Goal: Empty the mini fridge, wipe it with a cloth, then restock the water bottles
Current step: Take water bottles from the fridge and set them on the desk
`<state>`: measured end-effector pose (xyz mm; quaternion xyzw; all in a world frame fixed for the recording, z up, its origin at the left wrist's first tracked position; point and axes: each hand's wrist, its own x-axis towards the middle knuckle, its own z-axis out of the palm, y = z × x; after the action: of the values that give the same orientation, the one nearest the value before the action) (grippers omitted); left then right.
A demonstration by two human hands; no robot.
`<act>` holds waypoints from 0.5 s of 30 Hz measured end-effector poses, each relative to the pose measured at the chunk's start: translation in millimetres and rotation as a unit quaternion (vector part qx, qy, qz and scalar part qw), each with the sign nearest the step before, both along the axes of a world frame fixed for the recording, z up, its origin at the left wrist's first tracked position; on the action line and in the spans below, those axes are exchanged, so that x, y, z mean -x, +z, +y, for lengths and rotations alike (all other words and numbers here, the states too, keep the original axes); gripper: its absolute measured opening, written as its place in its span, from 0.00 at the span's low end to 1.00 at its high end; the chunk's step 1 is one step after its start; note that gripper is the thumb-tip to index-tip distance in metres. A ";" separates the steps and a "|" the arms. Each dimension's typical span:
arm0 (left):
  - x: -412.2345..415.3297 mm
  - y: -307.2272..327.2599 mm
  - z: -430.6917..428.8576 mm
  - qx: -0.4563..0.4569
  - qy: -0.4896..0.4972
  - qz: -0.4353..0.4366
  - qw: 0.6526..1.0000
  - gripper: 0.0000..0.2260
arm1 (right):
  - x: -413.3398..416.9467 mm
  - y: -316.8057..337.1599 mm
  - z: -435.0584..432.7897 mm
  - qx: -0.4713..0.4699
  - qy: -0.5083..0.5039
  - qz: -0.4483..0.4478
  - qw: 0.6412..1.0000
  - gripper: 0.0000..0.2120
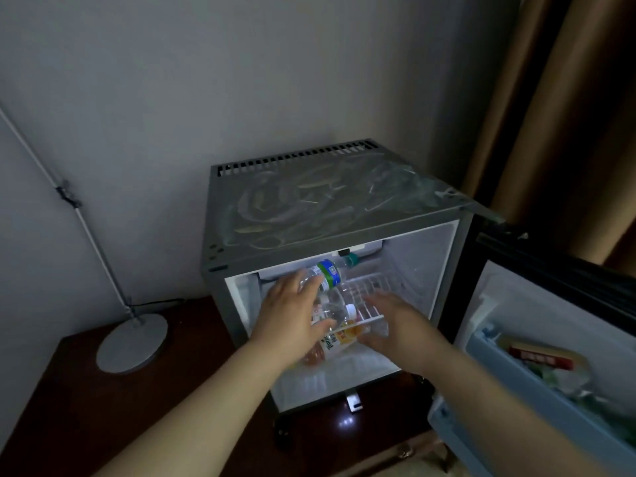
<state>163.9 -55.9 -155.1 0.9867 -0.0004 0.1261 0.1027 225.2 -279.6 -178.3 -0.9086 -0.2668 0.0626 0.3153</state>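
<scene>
In the fridge (pixel 344 208), water bottles (pixel 327 277) lie between left hand (pixel 292 315) and right hand (pixel 395 321)

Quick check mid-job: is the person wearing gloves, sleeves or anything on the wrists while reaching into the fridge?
No gloves: the left hand and right hand are bare. Both arms are uncovered as far as the frame shows, with no sleeve edge in view. No watch, bracelet or ring is visible, though the picture is dim and slightly blurred.
</scene>
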 end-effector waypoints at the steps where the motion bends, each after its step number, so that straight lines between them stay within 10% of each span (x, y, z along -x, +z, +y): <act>1: -8.2 0.8 -0.3 -0.017 0.022 0.010 1.000 0.38 | -3.3 -2.8 0.5 0.000 0.004 0.004 1.000 0.36; 15: -33.2 -9.3 7.9 -0.079 0.078 0.050 0.993 0.33 | -20.9 -10.9 -4.6 -0.083 -0.012 0.014 0.996 0.37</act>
<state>197.1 -48.0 -164.3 0.9938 0.0716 0.0838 0.0142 246.2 -284.2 -189.2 -0.8816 -0.2555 0.0497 0.3938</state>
